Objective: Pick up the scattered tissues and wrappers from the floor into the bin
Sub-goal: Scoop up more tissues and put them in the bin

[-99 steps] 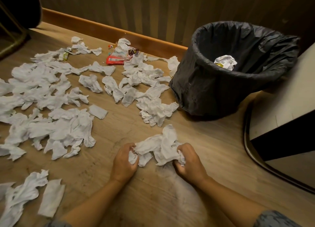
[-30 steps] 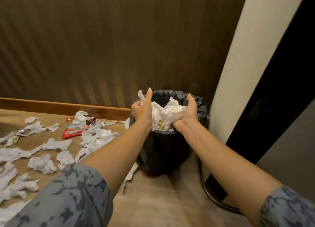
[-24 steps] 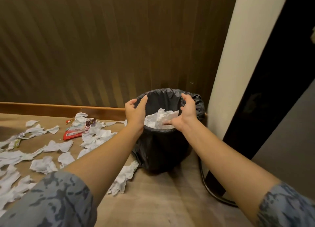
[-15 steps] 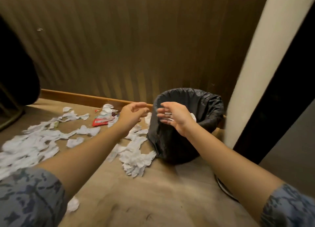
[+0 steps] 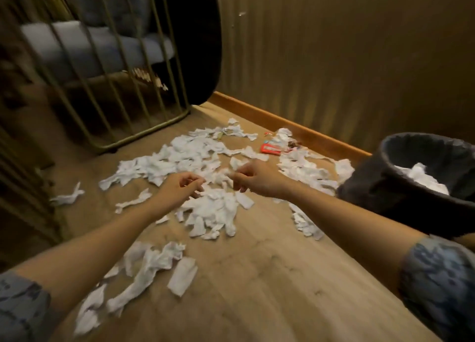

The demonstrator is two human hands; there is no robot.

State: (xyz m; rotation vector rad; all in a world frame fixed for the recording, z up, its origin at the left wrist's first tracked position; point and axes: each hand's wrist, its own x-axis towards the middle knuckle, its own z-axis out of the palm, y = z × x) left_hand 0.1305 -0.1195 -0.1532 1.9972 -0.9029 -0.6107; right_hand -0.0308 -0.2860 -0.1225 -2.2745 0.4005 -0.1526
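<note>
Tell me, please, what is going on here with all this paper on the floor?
A person is clearing torn tissues and wrappers off the wooden floor into a black-lined bin at the right, which already holds some white tissue. Both hands, left hand and right hand, reach out empty over the pile with fingers loosely curled. A red wrapper lies near the skirting board. Most of the litter is not yet picked up.

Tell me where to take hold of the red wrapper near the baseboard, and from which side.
Judging by its pose, come down from above on the red wrapper. It lies flat on the floor, so a side approach offers no edge. Pinch its bare near-left end: white tissues cover the far right end, and a grip there would gather them too. Both the left hand and the right hand look empty.
</note>
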